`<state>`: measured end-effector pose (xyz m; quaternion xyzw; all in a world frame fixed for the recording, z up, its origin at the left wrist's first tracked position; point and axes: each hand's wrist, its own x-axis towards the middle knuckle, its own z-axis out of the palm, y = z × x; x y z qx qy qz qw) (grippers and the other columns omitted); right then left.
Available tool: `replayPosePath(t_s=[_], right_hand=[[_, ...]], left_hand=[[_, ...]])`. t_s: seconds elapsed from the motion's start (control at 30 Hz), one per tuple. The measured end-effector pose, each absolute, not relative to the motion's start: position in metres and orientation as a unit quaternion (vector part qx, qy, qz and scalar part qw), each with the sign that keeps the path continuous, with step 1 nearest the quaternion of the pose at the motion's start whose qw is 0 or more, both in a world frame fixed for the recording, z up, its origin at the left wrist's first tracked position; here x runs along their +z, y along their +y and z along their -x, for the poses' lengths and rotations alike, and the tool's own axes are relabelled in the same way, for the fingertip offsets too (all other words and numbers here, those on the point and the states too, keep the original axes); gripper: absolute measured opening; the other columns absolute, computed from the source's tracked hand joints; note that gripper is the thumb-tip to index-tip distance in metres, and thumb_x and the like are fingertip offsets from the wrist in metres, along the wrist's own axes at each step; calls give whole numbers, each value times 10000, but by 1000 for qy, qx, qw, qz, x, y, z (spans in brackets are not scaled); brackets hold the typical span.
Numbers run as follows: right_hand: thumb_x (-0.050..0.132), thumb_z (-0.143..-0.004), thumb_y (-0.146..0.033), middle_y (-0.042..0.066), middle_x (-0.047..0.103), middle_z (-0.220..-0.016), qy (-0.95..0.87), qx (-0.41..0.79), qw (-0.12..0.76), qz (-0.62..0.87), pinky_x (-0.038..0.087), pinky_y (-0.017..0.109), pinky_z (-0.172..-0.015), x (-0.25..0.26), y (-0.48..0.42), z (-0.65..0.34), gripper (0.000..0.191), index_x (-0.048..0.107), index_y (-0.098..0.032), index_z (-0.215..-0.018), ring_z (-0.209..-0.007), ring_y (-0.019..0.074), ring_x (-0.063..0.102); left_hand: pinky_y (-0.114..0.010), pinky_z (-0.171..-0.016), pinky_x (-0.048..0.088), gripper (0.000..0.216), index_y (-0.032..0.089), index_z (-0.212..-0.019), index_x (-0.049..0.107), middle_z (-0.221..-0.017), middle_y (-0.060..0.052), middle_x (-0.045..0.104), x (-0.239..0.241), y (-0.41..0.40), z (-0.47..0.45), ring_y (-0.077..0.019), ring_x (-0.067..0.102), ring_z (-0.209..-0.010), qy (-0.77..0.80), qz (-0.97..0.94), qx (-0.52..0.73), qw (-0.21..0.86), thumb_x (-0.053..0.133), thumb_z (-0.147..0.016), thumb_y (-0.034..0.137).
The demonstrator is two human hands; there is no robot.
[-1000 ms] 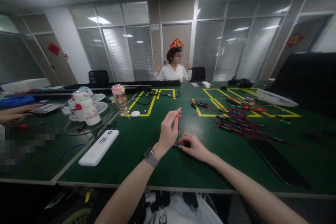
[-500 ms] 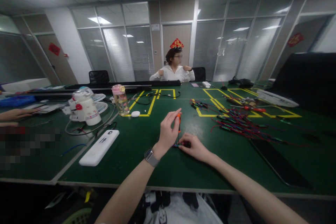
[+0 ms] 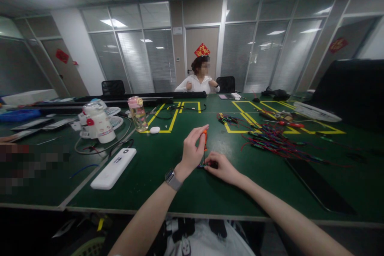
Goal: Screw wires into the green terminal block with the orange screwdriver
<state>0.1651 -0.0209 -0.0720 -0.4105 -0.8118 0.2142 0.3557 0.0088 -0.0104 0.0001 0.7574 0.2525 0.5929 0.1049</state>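
Note:
My left hand [image 3: 192, 151], with a watch on its wrist, is closed round a small orange-handled screwdriver [image 3: 205, 140] held upright, tip down. The tip meets a small dark part [image 3: 211, 165] lying on the green table [image 3: 168, 192]. My right hand [image 3: 222, 167] rests on the table and pinches that part from the right. The part is mostly hidden under my fingers.
A pile of red, blue and green wired parts [image 3: 270, 138] lies to the right, with a dark flat panel [image 3: 318, 186] nearer. To the left are a white power bank [image 3: 113, 168], a white jug [image 3: 96, 122] and a pink-lidded bottle [image 3: 137, 113]. A person [image 3: 198, 78] sits across the table.
My hands hold nearly still on the screwdriver and part. A co-worker's hand at the far left has drawn out of view. The person opposite has moved their arms.

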Motion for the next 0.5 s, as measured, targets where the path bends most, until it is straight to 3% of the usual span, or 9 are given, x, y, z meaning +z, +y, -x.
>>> replayPosePath(t_s=[0.23,0.5], right_hand=[[653,-757,-112,34,610,-813,-809,218,356,414,460,276,-668,-72,-22,-165,92,701,-162,-817,-722,161,568],[643,-754,-97,32,606,-802,-811,221,353,411,459,272,-668,-71,-21,-165,111,702,-158,-826,-718,159,570]], left_hand=[[-265,-747,488,164,210,-1036,675,-885,-27,577,1,-11,-9,-143,583,-807,277,-741,609,58,587,-900,231],[-300,-866,487,313,207,-1213,603,-1103,-75,631,0,-12,-8,-167,605,-994,266,-754,592,99,394,-982,180]])
